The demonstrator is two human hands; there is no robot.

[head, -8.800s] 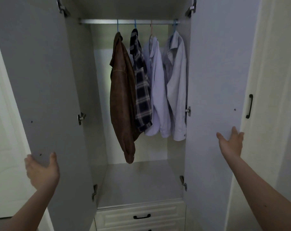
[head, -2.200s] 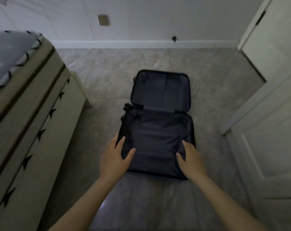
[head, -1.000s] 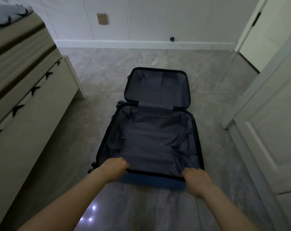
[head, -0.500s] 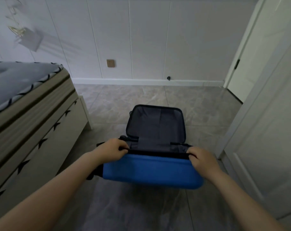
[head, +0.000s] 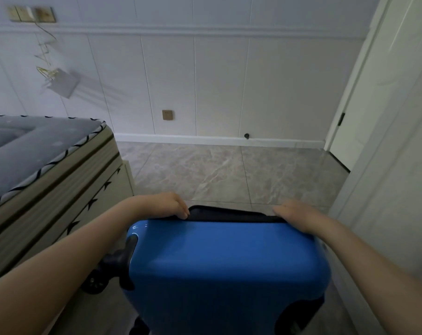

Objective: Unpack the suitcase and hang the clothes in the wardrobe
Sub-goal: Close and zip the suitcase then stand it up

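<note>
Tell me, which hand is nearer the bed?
Left. The left hand grips the blue hard-shell suitcase at its top corner nearest the grey-topped bed; the right hand rests on the opposite corner.

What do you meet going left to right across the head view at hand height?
Bed → left hand → suitcase rim between the hands → right hand → white door.
</note>
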